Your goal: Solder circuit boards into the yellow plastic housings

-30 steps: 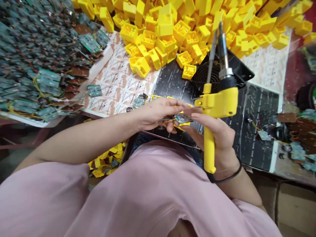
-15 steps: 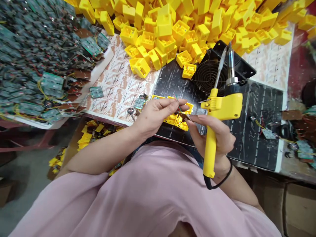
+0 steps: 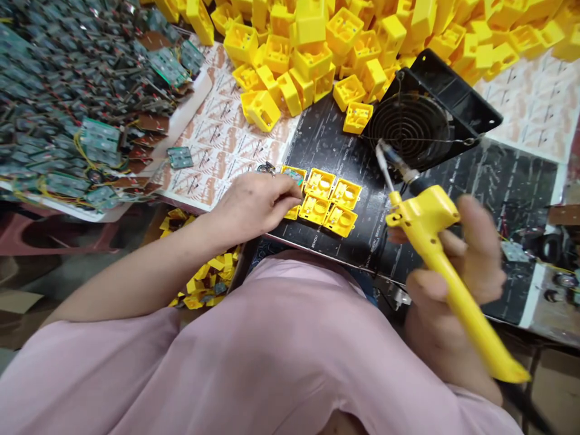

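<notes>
My left hand (image 3: 254, 202) rests palm down at the left end of a row of several yellow plastic housings (image 3: 330, 202) on the black mat (image 3: 326, 145). Its fingers are curled over the leftmost housing, where a small green circuit board (image 3: 294, 176) shows at the fingertips. My right hand (image 3: 453, 272), blurred by motion, is wrapped round the handle of a yellow soldering gun (image 3: 435, 241). The gun's tip (image 3: 383, 158) points up and left, above the mat and to the right of the housings.
A big heap of yellow housings (image 3: 362, 36) fills the back of the bench. A black fan (image 3: 417, 124) stands behind the mat. A pile of green circuit boards with wires (image 3: 67, 103) lies at the left. More boards sit at the right edge (image 3: 557, 272).
My hands have parted. The left hand went down to the row of housings with the small board; the right hand swung the soldering gun right and tilted it over.
</notes>
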Motion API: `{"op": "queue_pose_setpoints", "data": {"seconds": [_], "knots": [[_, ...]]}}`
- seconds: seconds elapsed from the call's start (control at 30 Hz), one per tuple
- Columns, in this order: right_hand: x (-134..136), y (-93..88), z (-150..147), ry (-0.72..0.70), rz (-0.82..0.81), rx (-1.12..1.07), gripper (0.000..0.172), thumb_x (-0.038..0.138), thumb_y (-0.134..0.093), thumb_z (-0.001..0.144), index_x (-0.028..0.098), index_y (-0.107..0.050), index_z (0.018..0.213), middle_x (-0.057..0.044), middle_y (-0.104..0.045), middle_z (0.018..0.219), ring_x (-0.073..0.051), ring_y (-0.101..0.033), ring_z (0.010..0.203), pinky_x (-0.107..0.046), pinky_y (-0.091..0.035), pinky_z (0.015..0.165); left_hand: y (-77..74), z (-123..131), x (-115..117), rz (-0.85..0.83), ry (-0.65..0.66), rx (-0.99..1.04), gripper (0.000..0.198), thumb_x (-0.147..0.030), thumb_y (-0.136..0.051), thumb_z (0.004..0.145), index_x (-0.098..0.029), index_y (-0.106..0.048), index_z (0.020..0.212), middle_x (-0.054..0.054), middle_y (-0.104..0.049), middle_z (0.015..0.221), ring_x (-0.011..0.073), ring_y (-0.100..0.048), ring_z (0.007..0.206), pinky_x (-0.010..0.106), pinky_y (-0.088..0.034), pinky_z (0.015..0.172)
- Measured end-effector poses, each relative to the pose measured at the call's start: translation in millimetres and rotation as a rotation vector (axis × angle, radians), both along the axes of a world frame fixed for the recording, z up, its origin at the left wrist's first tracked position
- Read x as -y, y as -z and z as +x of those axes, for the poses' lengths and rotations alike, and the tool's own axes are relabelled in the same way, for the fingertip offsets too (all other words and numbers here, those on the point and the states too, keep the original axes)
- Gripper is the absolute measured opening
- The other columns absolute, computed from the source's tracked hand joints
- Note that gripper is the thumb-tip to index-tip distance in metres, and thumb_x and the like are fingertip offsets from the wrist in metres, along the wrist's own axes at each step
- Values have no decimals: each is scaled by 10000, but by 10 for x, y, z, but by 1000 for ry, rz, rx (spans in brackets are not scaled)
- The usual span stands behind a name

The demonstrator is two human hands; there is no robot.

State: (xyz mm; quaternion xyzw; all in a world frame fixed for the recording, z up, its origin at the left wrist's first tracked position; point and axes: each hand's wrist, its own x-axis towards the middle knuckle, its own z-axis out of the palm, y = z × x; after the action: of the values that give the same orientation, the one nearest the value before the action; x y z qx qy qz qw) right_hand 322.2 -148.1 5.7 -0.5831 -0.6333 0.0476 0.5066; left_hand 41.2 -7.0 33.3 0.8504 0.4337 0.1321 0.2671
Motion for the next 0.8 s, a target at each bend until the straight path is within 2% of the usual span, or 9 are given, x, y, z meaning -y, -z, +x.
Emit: {"op": "queue_pose_setpoints", "data": {"seconds": [0.1, 0.17, 0.23, 0.3, 0.37, 0.43, 0.63, 0.7, 0.8], "knots": [[29, -27, 8, 132, 103, -84, 727, 845, -670, 993, 303, -790, 1463, -86, -832, 1150, -268, -812, 825, -367, -658, 622, 169, -40, -26, 126, 20, -192, 265, -279, -596, 1000, -226, -855, 991, 97, -872, 1005, 288, -814, 951, 378, -579, 870], [9, 9, 2, 179, 157, -137, 686, 857, -672, 994, 297, -855, 1346, -76, -826, 1023, -244, -768, 731, -347, -605, 541, 264, -20, -33, 158, 42, -191, 252, -260, -607, 998, -222, -856, 987, 98, -869, 1002, 281, -805, 924, 381, -581, 863], [-2, 67, 16, 200, 228, -166, 582, 783, -704, 1022, 287, -884, 1266, -63, -823, 932, -221, -726, 646, -331, -562, 489, 311, 8, -45, 172, 51, -157, 257, -240, -605, 1001, -222, -862, 996, 90, -866, 1007, 260, -794, 903, 374, -581, 866], [20, 113, 47, 160, 176, -138, 394, 602, -776, 1037, 290, -884, 1251, -45, -845, 951, -201, -729, 640, -312, -568, 498, 318, 32, -61, 170, 55, -141, 262, -255, -607, 1017, -218, -866, 1010, 92, -863, 1004, 253, -789, 903, 370, -580, 867], [70, 129, 72, 88, 89, -84, 319, 437, -818, 1021, 303, -856, 1308, -31, -868, 1041, -194, -763, 689, -299, -603, 530, 308, 52, -73, 158, 60, -143, 267, -280, -609, 1032, -213, -867, 1017, 99, -861, 995, 260, -789, 912, 380, -580, 881], [121, 117, 77, 28, 60, -39, 376, 366, -840, 1002, 301, -819, 1372, -31, -871, 1087, -198, -788, 724, -302, -645, 560, 302, 73, -73, 151, 55, -146, 263, -272, -610, 1030, -213, -866, 1020, 100, -861, 988, 269, -790, 921, 395, -577, 903], [126, 76, -15, -168, 70, 25, 507, 187, -883, 949, 266, -761, 1435, -44, -869, 1020, -205, -809, 724, -289, -678, 586, 329, 136, -20, 213, 12, -183, 242, -253, -599, 1000, -218, -836, 961, 80, -831, 920, 276, -773, 900, 411, -553, 893], [91, 86, -57, -223, 105, 55, 469, 151, -889, 934, 238, -759, 1377, -38, -864, 967, -210, -811, 710, -298, -698, 599, 339, 151, -8, 233, 14, -194, 249, -260, -576, 1004, -234, -816, 943, 74, -820, 897, 276, -761, 885, 419, -543, 882], [38, 100, -114, -262, 108, 103, 302, 114, -887, 924, 237, -754, 1166, -5, -847, 899, -189, -805, 685, -273, -693, 592, 347, 166, -1, 270, 11, -199, 237, -265, -565, 1002, -243, -789, 928, 78, -813, 903, 288, -755, 916, 439, -533, 897]]}}
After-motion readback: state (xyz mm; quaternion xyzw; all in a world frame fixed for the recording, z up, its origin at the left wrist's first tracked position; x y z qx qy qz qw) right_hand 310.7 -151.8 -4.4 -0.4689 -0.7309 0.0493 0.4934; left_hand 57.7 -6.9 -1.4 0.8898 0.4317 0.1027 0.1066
